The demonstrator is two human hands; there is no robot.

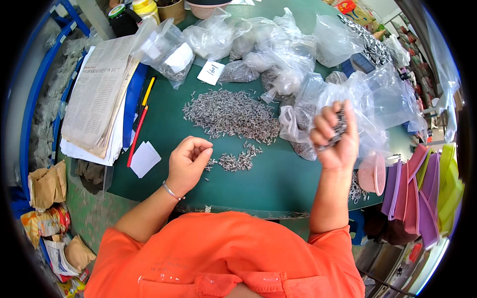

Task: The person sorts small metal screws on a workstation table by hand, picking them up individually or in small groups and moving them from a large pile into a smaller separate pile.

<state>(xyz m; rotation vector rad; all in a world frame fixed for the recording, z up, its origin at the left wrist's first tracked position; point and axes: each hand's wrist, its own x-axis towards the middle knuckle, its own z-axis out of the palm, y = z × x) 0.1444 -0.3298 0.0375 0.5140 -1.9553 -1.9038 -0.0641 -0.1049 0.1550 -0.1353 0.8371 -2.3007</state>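
A wide heap of small grey metal pieces, screw-like in shape (231,114), is spread on the green table (248,191). Nearer to me lies a smaller pile of the same pieces (237,160). My left hand (186,166) rests beside this small pile, its fingers curled in; whatever they hold, if anything, is hidden. Raised on the right, my right hand (335,136) has its fingers wrapped round a handful of small metal pieces (341,124). Behind and next to it are clear plastic bags (283,64), some with grey pieces inside.
At the left are newspapers (99,84), a yellow pen (148,92), a red pencil (137,135) and white cards (145,159). A pink basket (371,174) stands near the right edge by some metal rings (356,188). Purple, pink and green bins (420,193) are beyond.
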